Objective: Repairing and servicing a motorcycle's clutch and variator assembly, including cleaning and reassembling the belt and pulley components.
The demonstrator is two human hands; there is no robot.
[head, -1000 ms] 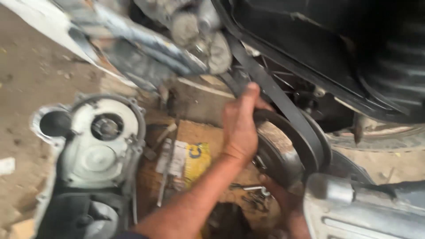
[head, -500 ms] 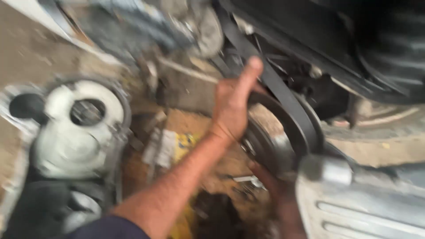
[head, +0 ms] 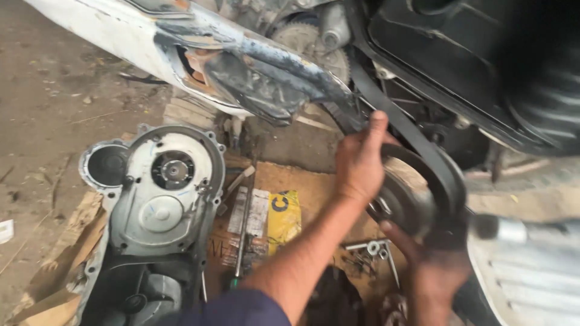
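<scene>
Since the earlier frames the view has shifted right and sharpened; the removed transmission cover [head: 162, 193] now sits closer to centre, and the left hand [head: 361, 162] stays up on the belt. Left hand lies with fingers curled over the black drive belt [head: 417, 148] where it runs down onto the rear pulley [head: 406, 192], gripping belt against pulley rim. Right hand [head: 432, 271] is below, thumb touching the pulley's lower edge; whether its fingers are closed on anything cannot be told, partly hidden and blurred. Belt loops round the pulley, under the scooter's black body. Cover lies flat on cardboard [head: 302, 187] on the ground, well left of the hands. Yellow packet [head: 283, 217], screwdriver [head: 243, 232] and loose bolts [head: 371, 250] lie between.
</scene>
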